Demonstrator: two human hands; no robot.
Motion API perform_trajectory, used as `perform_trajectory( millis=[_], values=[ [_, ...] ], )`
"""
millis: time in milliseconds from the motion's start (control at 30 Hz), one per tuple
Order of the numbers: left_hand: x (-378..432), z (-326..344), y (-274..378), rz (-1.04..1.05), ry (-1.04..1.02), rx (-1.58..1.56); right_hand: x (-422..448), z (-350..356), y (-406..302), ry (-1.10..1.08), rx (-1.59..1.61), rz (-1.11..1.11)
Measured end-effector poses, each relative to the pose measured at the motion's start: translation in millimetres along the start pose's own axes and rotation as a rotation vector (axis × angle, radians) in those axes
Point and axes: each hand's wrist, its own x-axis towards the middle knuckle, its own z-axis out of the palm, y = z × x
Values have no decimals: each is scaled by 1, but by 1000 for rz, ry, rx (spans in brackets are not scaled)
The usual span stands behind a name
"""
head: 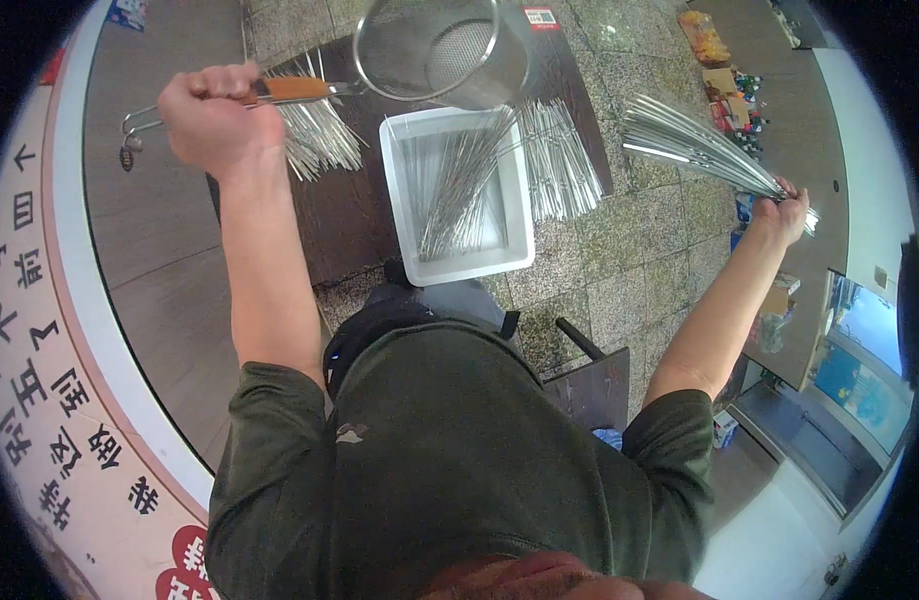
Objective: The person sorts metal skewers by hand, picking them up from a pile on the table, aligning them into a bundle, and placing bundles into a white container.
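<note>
My left hand [223,112] is closed around the orange handle of a metal mesh strainer [463,56], whose basket is over the far part of a dark wooden table. Out to the right, my right hand [786,210] grips one end of a bundle of metal skewers [699,146], held over the floor. A white plastic tray [527,247] with thin metal skewers [459,187] lying loosely in it stands at the table's near edge. A pile of skewers [560,161] lies right of the tray, and another pile [317,135] lies to its left, partly behind the strainer's handle.
The dark wooden table [324,217] stands on a tiled floor [609,262]. A dark stool [598,382] is near my right side. Along the right wall are a counter [812,135] with packages and bottles. At left is a grey surface beside a wall bearing large writing.
</note>
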Motion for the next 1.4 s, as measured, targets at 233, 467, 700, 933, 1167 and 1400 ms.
perform_trajectory(
  millis=[233, 467, 700, 933, 1167, 1400],
  values=[
    [38, -72, 10, -39, 51, 6, 52, -38, 66, 151, -238, -98],
    [38, -111, 24, 24, 217, 165, 94, -63, 190, 32, -639, 29],
    [41, -203, 31, 6, 300, 330, 111, -56, 339, -397, -1046, 329],
    [22, -246, -4, 72, 501, 528, 105, -64, 463, -716, -1247, 419],
    [18, -293, -43, 70, 617, 570, 100, -69, 553, -870, -1406, 254],
    [27, -292, -63, 113, 666, 604, 86, -76, 527, -775, -972, 524]
  ],
)
